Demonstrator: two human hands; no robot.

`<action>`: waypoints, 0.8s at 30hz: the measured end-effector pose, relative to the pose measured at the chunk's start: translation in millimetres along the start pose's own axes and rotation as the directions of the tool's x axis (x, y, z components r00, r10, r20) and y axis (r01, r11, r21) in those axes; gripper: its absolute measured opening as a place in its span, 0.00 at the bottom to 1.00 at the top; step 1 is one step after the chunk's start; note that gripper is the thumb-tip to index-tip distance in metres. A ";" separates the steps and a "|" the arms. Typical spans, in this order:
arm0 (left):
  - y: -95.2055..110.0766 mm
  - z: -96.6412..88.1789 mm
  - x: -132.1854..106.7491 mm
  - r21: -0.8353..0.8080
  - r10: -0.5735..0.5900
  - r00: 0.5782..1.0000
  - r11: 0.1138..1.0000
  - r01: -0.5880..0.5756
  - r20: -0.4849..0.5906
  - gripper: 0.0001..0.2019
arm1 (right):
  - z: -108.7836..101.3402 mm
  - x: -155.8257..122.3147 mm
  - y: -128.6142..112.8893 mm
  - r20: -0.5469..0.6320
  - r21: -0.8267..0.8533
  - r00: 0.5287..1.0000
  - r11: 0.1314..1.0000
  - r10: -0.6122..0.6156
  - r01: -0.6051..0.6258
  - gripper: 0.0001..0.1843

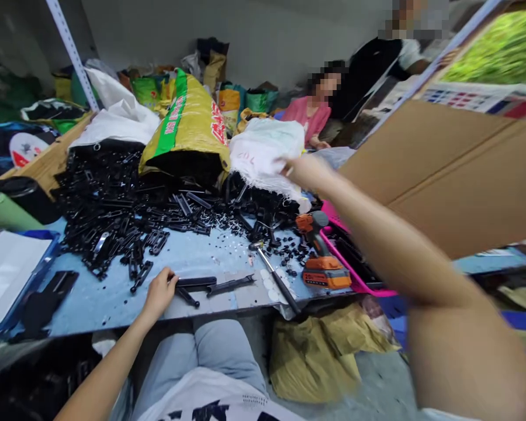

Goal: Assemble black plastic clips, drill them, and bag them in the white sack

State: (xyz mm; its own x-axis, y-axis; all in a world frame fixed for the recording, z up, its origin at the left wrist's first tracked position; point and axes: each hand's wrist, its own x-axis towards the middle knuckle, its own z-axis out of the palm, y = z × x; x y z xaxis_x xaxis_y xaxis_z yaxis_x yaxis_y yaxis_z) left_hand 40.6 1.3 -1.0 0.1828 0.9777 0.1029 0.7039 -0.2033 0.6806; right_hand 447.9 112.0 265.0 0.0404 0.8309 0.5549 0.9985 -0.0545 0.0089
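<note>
Here at the desk [109,301], the left hand [161,290] sits low near the front edge, fingertips pinched together on the end of a black bar [197,282]. That bar lies just above the desk's near edge, pointing right, with a forked black piece [232,285] beside its far end.

And the right hand [300,168] — a blur from here — is stretched out at the white sack [263,146], fingers partly curled; I can't tell whether they have hold of anything. Below that arm sits an orange cordless drill [326,272], right next to a pink basket [377,292] of dark parts. A hammer [274,275] lies slantwise left of the drill, its grip toward the person.

Behind, a great heap of black parts [109,204] spreads left, the yellow bag [188,126] gaping over it — and a co-worker in pink [301,114] sits beyond.
</note>
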 end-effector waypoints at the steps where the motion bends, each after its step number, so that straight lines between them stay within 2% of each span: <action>1: 1.2 -3.6 0.2 0.016 0.001 1.000 1.000 -0.001 -0.009 0.09 | 40.1 -30.2 -32.1 0.169 0.030 0.984 0.998 -0.051 0.047 0.23; 3: 3.8 -11.1 -0.4 0.053 -0.005 1.000 0.999 0.006 -0.008 0.07 | 109.2 -81.1 -79.3 0.396 0.048 0.915 0.996 -0.082 0.069 0.14; 5: 6.8 -17.5 -2.0 0.086 -0.017 0.999 0.996 0.015 0.027 0.06 | 159.7 -110.8 -104.0 0.515 0.033 0.855 0.998 -0.060 0.050 0.14; 7: 9.4 -21.3 -3.8 0.104 -0.028 0.998 0.994 0.022 0.057 0.05 | 191.4 -121.8 -112.2 0.576 -0.002 0.818 1.000 -0.011 0.015 0.14; 9: 11.1 -22.8 -5.1 0.106 -0.052 0.997 0.993 0.045 0.062 0.04 | 209.6 -123.3 -111.8 0.612 -0.033 0.790 0.999 0.027 -0.009 0.16; 14: 13.7 -24.0 -2.9 0.125 -0.149 0.985 0.983 0.138 0.086 0.04 | 227.3 -129.9 -101.0 0.687 -0.011 0.726 0.999 -0.025 0.045 0.17; 17: 21.3 -24.6 0.4 0.213 -0.081 0.987 0.976 0.049 0.141 0.03 | 224.3 -140.7 -94.3 0.693 0.040 0.714 0.994 -0.098 0.098 0.16; 19: 28.0 -23.2 1.8 0.277 -0.022 0.980 0.960 -0.034 0.196 0.02 | 218.8 -147.2 -91.5 0.678 0.069 0.723 0.991 -0.132 0.117 0.15; 21: 32.1 -18.5 1.2 0.329 0.003 0.980 0.942 -0.070 0.199 0.02 | 213.2 -151.2 -90.6 0.654 0.092 0.742 0.989 -0.148 0.115 0.14; 24: 27.3 -2.7 -6.2 0.388 0.073 0.994 0.916 -0.098 0.079 0.06 | 206.1 -153.5 -91.4 0.594 0.140 0.791 0.987 -0.145 0.075 0.12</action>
State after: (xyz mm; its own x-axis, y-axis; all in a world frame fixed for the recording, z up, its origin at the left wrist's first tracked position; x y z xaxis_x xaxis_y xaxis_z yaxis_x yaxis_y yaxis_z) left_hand 56.9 -10.2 18.9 0.2871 0.9532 0.0951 0.8934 -0.3022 0.3323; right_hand 358.2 103.6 7.5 -0.0903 0.9943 -0.0563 0.9941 0.0865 -0.0661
